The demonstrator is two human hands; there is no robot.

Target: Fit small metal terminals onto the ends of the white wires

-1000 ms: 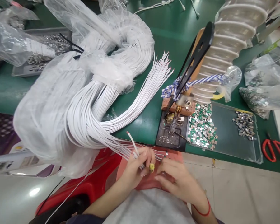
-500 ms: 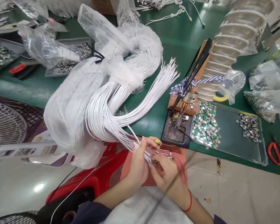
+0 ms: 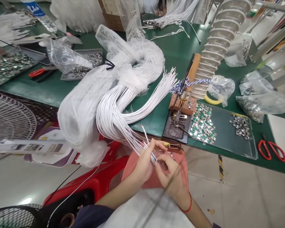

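Looked mid-batch at best, going by the leftovers. Had a clump of white wires [image 3: 133, 139] in the left hand [image 3: 143, 163], gripped between thumb and fingers, above a pinkish surface [image 3: 133, 171] just off the edge of the green table [image 3: 154, 125]. Held the right hand [image 3: 171, 171] at the lower wire ends, fingers bent in (couldn't tell whether actually pinching one, too blurry). Spotted only a tiny green piece [image 3: 171, 154] near there as possible finished work. Had plenty left, probably: a fat fan of loose wires [image 3: 152, 104] on the table, plus heaped green-and-silver parts [image 3: 203, 123] in the clear tray [image 3: 228, 139].
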